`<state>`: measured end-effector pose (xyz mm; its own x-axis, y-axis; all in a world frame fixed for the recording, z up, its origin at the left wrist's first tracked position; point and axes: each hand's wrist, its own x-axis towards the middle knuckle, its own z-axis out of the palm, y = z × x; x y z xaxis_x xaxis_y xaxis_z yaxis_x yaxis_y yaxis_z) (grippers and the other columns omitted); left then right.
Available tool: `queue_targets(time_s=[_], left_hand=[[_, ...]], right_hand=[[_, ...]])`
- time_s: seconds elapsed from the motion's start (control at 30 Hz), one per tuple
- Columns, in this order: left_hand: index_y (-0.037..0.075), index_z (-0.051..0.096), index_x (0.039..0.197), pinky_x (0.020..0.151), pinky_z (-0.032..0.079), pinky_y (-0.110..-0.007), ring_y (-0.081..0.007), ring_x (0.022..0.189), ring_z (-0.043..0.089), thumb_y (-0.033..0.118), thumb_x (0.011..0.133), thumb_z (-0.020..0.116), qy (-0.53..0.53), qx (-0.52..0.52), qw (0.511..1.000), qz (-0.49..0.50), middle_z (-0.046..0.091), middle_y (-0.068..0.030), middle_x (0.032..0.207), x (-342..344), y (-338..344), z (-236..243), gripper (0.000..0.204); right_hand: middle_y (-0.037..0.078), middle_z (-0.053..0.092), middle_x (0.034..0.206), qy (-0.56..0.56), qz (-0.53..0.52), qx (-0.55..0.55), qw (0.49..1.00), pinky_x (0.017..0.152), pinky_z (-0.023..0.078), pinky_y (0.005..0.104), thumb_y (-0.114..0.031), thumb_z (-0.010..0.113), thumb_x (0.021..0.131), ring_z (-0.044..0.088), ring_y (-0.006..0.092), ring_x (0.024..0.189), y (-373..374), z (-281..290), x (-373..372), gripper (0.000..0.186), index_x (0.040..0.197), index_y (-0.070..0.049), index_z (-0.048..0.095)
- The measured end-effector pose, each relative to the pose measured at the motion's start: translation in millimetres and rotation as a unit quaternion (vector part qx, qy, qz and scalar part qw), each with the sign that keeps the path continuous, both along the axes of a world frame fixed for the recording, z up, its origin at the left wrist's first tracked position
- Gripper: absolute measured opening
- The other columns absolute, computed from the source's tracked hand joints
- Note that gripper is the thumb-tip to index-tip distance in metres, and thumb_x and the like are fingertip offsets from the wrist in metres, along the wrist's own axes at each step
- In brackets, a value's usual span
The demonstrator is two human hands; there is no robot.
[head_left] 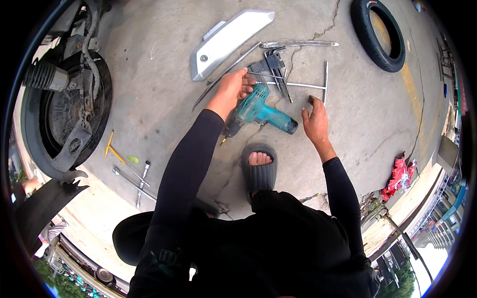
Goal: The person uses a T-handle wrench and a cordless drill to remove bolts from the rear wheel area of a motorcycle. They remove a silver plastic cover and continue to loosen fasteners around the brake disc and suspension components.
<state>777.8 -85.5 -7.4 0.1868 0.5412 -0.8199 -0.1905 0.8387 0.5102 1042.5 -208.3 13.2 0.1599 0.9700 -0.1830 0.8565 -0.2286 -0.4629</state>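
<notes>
My left hand (232,89) is closed, with its fingertips on one end of a thin dark hex key (268,76). That key lies across a set of hex keys in a black holder (271,63). Just below those fingers, a teal cordless drill (256,104) rests on its side on the concrete, bit toward the lower left. My right hand (316,120) is open with nothing in it, thumb and fingers apart, right of the drill's battery end. Close above its fingertips is a long silver T-handle wrench (303,85).
A white plastic panel (218,47) and curved metal strips (313,43) lie beyond the tools. At left stands a motorcycle wheel (74,109), with a yellow T-handle tool (117,154) and a cross wrench (141,183) nearby. A loose tire (380,37) lies far right; red packaging (399,178) sits lower right.
</notes>
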Motion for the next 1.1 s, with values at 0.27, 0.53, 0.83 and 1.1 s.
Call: queue_targets(time_s=[0.27,0.53,0.83,1.1], left_hand=[[-0.005,0.066,0.098,0.065,0.053,-0.038,-0.0251,0.072,0.069,0.026,0.093,0.060,0.164,0.247,0.955,0.004,0.071,-0.0156,0.080,-4.0,-34.7,14.1,0.032],[0.006,0.059,0.081,0.068,0.050,-0.047,-0.0333,0.080,0.065,0.035,0.093,0.056,0.429,0.324,0.659,-0.526,0.065,-0.0120,0.079,-256.9,-209.3,44.7,0.032],[-0.005,0.056,0.122,0.097,0.047,-0.044,-0.0379,0.115,0.059,0.027,0.083,0.063,0.503,-0.132,0.698,-0.493,0.062,-0.0251,0.119,-501.9,-351.9,76.1,0.051],[-0.008,0.058,0.111,0.090,0.047,-0.041,-0.0371,0.109,0.054,0.059,0.063,0.084,0.558,0.001,0.805,-0.202,0.055,-0.0258,0.110,-462.1,-374.0,-7.6,0.087]], right_hand=[[0.025,0.049,0.133,-0.025,0.064,0.122,0.990,0.104,0.039,0.0450,-0.008,0.059,0.091,0.047,0.0424,0.123,12.2,11.1,-38.4,0.051,0.137,0.005,0.042],[0.023,0.047,0.139,0.027,0.182,0.167,0.969,0.109,0.035,0.0442,-0.009,0.058,0.091,0.045,0.0403,0.129,42.8,-1.4,-86.4,0.053,0.140,0.001,0.041],[0.022,0.047,0.140,0.023,0.231,0.133,0.964,0.107,0.038,0.0428,-0.006,0.056,0.094,0.047,0.0385,0.128,53.4,27.6,-74.4,0.050,0.141,0.001,0.040],[0.019,0.047,0.141,-0.029,0.129,0.071,0.989,0.104,0.043,0.0440,-0.004,0.054,0.095,0.049,0.0355,0.128,-22.7,59.3,-23.5,0.049,0.142,-0.001,0.040]])
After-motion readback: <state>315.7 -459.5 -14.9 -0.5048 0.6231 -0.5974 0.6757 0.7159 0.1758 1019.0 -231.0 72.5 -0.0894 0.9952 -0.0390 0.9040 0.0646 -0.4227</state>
